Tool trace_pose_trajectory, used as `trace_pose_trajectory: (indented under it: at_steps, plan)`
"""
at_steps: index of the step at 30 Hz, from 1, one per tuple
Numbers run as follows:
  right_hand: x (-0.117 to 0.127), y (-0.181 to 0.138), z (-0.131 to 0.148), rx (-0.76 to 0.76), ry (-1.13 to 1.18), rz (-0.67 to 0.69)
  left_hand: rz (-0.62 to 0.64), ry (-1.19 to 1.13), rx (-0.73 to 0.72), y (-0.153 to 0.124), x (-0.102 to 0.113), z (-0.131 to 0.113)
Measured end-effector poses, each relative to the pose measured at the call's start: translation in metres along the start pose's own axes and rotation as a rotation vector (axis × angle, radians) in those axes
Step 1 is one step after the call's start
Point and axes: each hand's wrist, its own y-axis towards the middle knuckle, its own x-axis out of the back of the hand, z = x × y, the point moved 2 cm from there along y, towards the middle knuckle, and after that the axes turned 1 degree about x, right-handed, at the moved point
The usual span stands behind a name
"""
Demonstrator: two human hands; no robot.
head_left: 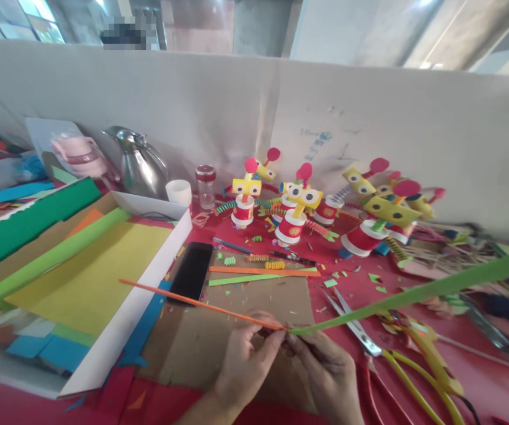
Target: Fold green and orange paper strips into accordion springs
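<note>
My left hand (245, 366) pinches the end of a long orange paper strip (192, 301) that runs up and left over a black phone (191, 271). My right hand (329, 372) pinches the end of a long green paper strip (436, 286) that runs up and right. The two strip ends meet between my fingertips above a brown cardboard sheet (219, 336). More orange and green strips (263, 273) lie flat farther back on the cardboard.
Scissors (356, 327) and a yellow glue gun (431, 360) lie to the right on the red table. Paper-cup figures (292, 221) with googly eyes stand at the back. An open box (117, 336) with coloured paper sits left, with a steel jug (142, 165) behind.
</note>
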Motion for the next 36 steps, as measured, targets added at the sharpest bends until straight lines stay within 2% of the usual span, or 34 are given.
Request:
trace_pose_trajectory:
  at_steps: [4, 7, 10, 14, 21, 25, 28, 36]
  plan:
    - [0.002, 0.002, 0.002, -0.02, 0.001, 0.033, 0.049, -0.015, -0.006, 0.001, -0.002, -0.002]
    - [-0.001, 0.005, 0.002, -0.038, 0.028, 0.07, 0.057, -0.046, 0.061, 0.001, -0.001, 0.001]
    - [-0.006, 0.005, 0.0, -0.06, 0.089, 0.079, -0.017, -0.026, 0.138, 0.002, 0.001, 0.005]
    - [-0.011, 0.003, -0.001, -0.076, 0.209, 0.091, -0.072, -0.084, 0.145, 0.004, 0.001, 0.01]
    - [-0.015, 0.002, 0.013, -0.106, 0.312, -0.02, -0.081, -0.227, 0.148, 0.004, 0.001, 0.013]
    - [-0.02, -0.002, 0.018, -0.003, 0.203, -0.034, -0.05, -0.316, 0.134, 0.003, 0.006, 0.008]
    - [-0.019, -0.007, 0.015, 0.063, 0.128, -0.092, -0.007, -0.268, 0.104, 0.001, 0.007, 0.004]
    - [-0.013, -0.018, 0.011, 0.082, 0.09, -0.076, 0.138, -0.183, 0.007, -0.001, 0.004, -0.006]
